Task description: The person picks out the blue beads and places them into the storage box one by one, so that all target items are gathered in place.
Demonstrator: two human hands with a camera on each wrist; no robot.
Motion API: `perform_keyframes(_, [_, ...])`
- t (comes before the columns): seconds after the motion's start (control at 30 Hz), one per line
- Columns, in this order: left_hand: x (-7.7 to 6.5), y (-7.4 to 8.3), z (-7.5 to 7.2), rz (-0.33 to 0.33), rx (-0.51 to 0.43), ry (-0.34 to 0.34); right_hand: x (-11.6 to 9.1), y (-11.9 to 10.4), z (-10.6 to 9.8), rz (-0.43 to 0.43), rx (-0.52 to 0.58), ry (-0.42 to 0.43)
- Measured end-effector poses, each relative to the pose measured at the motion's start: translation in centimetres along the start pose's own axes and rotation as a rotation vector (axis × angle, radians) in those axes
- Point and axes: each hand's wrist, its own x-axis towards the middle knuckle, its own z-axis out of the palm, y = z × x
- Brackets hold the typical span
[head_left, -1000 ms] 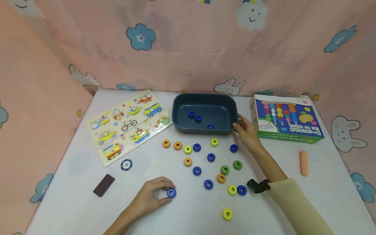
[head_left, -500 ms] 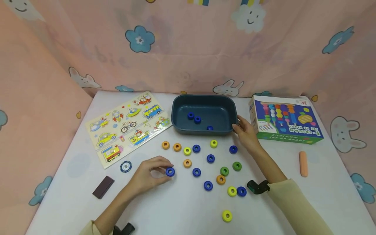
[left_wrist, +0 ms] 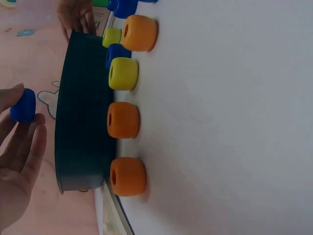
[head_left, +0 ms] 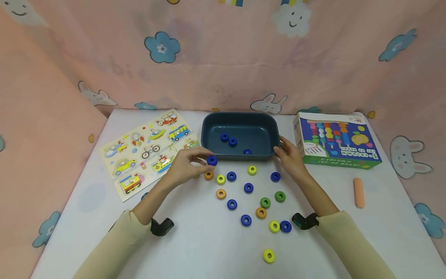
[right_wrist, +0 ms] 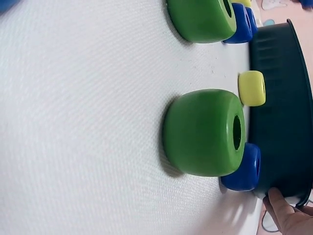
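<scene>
In the head view my left hand (head_left: pixel 185 166) pinches a blue bead (head_left: pixel 212 160) between thumb and fingers, in front of the dark blue-green tray's (head_left: pixel 244 157) left front corner. The left wrist view has this blue bead (left_wrist: pixel 23 105) raised off the table, higher than the tray rim. My right hand (head_left: pixel 290 158) grips the tray's right front corner, thumb on the outer wall. Inside the tray lie three blue beads, one of them partly hidden by the front wall. Loose blue, yellow, orange and green beads (head_left: pixel 280 196) are scattered on the table before it.
Left of the tray lies a picture puzzle board (head_left: pixel 139 155), partly covered by my left hand. A bead-set box (head_left: pixel 338 141) stands to the right, and a peach-coloured bar (head_left: pixel 359 193) lies below it. A patterned pink cloth (head_left: pixel 216 77) hangs behind the table.
My left hand has carried the blue bead forward and slightly right, from the near part of the table to the tray's front. My right hand stays at the tray corner.
</scene>
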Motion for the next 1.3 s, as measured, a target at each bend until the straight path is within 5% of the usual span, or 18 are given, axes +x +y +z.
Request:
perform_keyframes(0.3, [5.7, -3.4, 0.5, -0.081, 0.079, 0.099, 0.2, 0.0, 0.1, -0.006, -0.002, -0.001])
perform_keyframes(0.53, [7.1, -3.6, 0.9, -0.057, 0.123, 0.143, 0.2, 0.1, 0.2, -0.012, 0.022, -0.009])
perform_keyframes(0.73, [6.7, -3.4, 1.1, -0.041, 0.12, 0.163, 0.1, 0.0, 0.0, -0.026, 0.009, -0.011])
perform_keyframes(1.03, [3.8, 0.4, 2.4, 0.021, 0.021, 0.096, 0.1, -0.4, -0.3, -0.039, -0.005, 0.002])
perform_keyframes(1.3, [0.6, -3.1, 4.7, 0.054, 0.048, -0.031, 0.0, -0.3, -0.1, -0.013, 0.001, -0.002])
